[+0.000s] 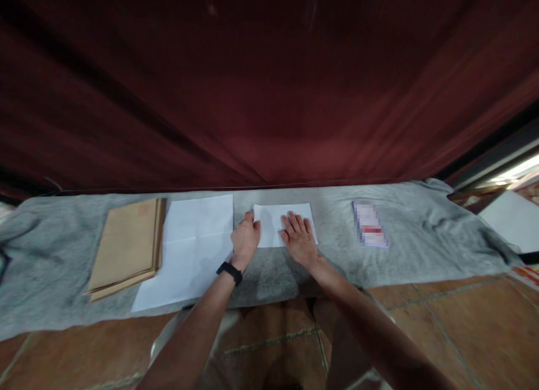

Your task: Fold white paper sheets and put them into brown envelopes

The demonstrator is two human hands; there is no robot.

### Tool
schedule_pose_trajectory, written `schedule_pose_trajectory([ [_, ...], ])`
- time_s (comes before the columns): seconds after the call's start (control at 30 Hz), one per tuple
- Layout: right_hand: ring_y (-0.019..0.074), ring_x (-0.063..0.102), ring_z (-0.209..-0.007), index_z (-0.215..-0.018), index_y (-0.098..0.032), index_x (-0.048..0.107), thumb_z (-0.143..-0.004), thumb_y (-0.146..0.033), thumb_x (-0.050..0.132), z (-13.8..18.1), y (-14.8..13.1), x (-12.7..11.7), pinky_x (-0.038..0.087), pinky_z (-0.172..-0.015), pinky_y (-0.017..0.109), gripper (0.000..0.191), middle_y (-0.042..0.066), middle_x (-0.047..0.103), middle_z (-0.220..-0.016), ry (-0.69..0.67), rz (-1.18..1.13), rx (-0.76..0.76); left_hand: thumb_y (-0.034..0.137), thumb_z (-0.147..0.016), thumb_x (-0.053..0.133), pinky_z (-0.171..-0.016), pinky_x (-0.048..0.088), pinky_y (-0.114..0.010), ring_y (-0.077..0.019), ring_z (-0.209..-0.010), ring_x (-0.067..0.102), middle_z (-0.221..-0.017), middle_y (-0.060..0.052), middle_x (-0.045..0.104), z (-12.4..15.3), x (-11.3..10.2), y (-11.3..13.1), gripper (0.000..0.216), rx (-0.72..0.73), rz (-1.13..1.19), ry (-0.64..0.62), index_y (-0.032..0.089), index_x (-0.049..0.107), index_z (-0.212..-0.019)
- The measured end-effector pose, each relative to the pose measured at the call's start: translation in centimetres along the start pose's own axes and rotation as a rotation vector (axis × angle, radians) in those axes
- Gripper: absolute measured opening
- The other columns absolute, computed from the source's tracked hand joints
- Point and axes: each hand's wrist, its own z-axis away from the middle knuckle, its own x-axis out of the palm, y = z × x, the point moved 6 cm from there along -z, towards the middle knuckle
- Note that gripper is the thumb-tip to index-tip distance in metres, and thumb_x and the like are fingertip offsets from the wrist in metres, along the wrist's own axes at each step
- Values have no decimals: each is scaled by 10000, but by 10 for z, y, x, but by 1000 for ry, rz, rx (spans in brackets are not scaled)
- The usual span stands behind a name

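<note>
A small folded white sheet [278,216] lies on the grey cloth [337,255] in front of me. My right hand [298,236] rests flat on its right half, fingers stretched out and together. My left hand [245,238], with a black band on the wrist, is curled at the sheet's left edge, fingers pressed onto the paper there. Whether it pinches the edge or only presses it, I cannot make out.
A larger white sheet stack [191,249] lies to the left, with a pile of brown envelopes [126,246] beside it. A small printed leaflet [370,224] lies to the right. A dark red curtain [269,86] hangs behind. Tiled floor [442,317] shows below.
</note>
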Motion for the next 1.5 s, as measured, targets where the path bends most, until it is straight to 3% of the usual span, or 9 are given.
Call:
schedule_pose_trajectory([
  [0.17,325,345,-1494,-1546,-192,429,-1073,-390,371,1,-1,0,216,-1225,542,517,110,349,-1639,21,6,-7,231,-1007,411,-1081,449,-455,-308,-1286,581,-1394,-188,597,22,-2,28,432,341,-71,250,130,509,-1415],
  [0.23,328,333,-1501,-1553,-184,420,-1073,-373,358,1,-1,0,210,-1225,543,519,116,344,-1640,8,3,-8,252,-1026,383,-1186,357,-457,-290,-1441,439,-1557,-142,471,34,10,43,462,522,-58,216,158,484,-1466],
  [0.3,326,321,-1508,-1561,-186,406,-1071,-345,350,1,-1,0,205,-1225,539,518,115,334,-1644,-10,-2,-9,290,-1044,353,-1239,285,-455,-268,-1515,329,-1629,-99,383,40,25,50,488,590,-49,153,174,451,-1508],
  [0.5,295,355,-1493,-1549,-201,431,-1079,-336,323,-1,6,-3,230,-1224,477,500,88,348,-1641,-15,-13,5,395,-1054,331,-1262,232,-473,-275,-1540,276,-1635,-114,364,37,46,40,570,530,-93,84,148,375,-1566],
  [0.83,326,395,-1458,-1552,-184,422,-1075,-434,353,1,43,-7,257,-1200,522,543,127,393,-1613,58,70,120,420,-1059,319,-1260,208,-497,-284,-1541,273,-1651,-117,323,36,46,38,573,539,-146,94,165,378,-1569],
  [1.0,347,393,-1456,-1529,-93,440,-1069,-381,360,-2,64,-16,243,-1203,552,549,170,445,-1574,90,81,208,492,-1043,362,-1243,238,-509,-298,-1534,288,-1651,-106,331,37,44,40,584,544,-158,89,235,393,-1567],
  [1.1,337,358,-1484,-1526,-48,427,-1067,-338,346,-9,53,-21,233,-1217,533,549,197,407,-1591,126,56,186,495,-1042,364,-1243,233,-510,-301,-1536,283,-1653,-114,327,37,44,41,587,541,-165,82,233,397,-1566],
  [1.3,288,329,-1510,-1538,-165,442,-1071,-377,363,-26,9,-10,276,-1224,450,519,103,314,-1657,65,-35,-18,453,-1046,359,-1253,202,-505,-289,-1550,245,-1667,-105,299,36,47,40,576,524,-182,52,227,374,-1576],
  [1.5,295,367,-1490,-1543,-208,439,-1068,-415,389,-28,22,-1,273,-1221,481,520,129,359,-1633,27,1,14,479,-1042,363,-1258,198,-496,-292,-1549,248,-1661,-126,301,33,48,39,597,501,-198,72,199,387,-1568],
])
